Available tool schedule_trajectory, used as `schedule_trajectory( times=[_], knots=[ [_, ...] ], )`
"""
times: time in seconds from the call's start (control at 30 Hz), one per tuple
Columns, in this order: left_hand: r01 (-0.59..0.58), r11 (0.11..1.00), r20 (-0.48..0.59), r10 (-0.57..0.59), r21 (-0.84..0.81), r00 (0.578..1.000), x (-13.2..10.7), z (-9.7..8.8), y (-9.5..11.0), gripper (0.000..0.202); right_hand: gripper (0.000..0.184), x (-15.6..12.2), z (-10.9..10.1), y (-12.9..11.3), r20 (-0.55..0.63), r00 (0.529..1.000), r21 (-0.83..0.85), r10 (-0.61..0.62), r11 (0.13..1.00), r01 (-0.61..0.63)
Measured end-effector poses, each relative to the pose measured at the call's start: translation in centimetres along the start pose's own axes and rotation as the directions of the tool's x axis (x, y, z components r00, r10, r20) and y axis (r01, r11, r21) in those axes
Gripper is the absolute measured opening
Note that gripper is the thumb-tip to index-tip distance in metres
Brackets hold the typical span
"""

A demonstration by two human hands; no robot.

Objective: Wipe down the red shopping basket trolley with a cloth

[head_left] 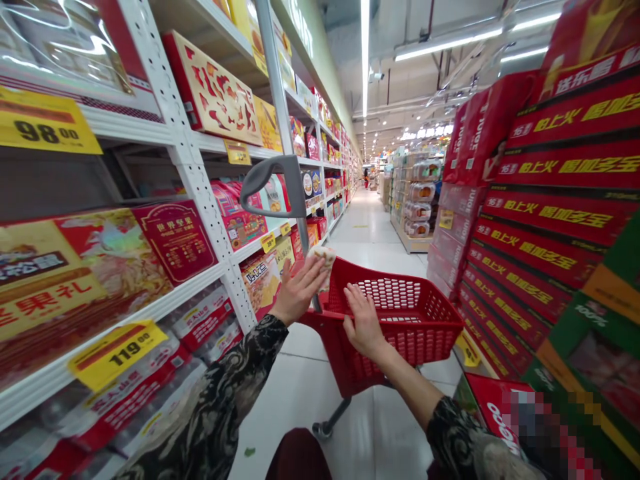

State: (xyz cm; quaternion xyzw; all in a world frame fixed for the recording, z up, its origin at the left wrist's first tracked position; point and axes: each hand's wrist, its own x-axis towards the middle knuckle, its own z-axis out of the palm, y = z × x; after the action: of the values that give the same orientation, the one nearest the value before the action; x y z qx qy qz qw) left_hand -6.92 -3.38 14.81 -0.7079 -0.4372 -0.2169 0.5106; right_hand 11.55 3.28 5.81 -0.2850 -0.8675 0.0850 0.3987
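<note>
My left hand (297,290) is raised over the near corner of a red plastic shopping basket (400,313), and its fingertips hold a small pale wrapped packet (321,257). My right hand (364,321) lies on the basket's near rim, fingers spread. The basket sits on a wheeled frame with a grey metal leg (333,417). A curved grey handle (270,180) rises from the basket's left side. Much of the basket's inside is hidden by its mesh walls.
White shelving (200,193) with boxed goods and yellow price tags runs along the left. Stacked red cartons (545,220) form a tall wall on the right, with green boxes in front. A tiled aisle (360,227) stretches ahead, and a distant person (366,178) stands far down it.
</note>
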Motion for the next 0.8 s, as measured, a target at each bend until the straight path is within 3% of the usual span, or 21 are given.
schedule_trajectory(
  times=[0.1, 0.27, 0.57, 0.8],
  knots=[
    [-0.061, 0.997, 0.112, 0.065, -0.037, 0.992, -2.5, 0.8, 1.1, 0.037, 0.063, 0.5, 0.3, -1.4, 0.006, 1.000, 0.024, -0.008, 1.000, 0.008],
    [-0.087, 0.993, 0.281, 0.105, -0.076, 0.954, -7.6, 2.5, 4.2, 0.039, 0.067, -1.4, 1.3, -0.9, 0.104, 0.993, 0.003, 0.051, 0.999, -0.051],
    [-0.035, 0.981, 0.335, 0.098, -0.188, 0.937, -10.5, 2.6, 7.3, 0.038, 0.065, -4.1, 2.5, 0.0, 0.178, 0.976, -0.040, 0.127, 0.992, -0.122],
    [0.033, 0.960, 0.382, 0.079, -0.277, 0.921, -12.4, 2.8, 8.8, 0.039, 0.069, -6.2, 3.7, 2.5, 0.257, 0.936, -0.187, 0.241, 0.962, -0.197]
  ],
)
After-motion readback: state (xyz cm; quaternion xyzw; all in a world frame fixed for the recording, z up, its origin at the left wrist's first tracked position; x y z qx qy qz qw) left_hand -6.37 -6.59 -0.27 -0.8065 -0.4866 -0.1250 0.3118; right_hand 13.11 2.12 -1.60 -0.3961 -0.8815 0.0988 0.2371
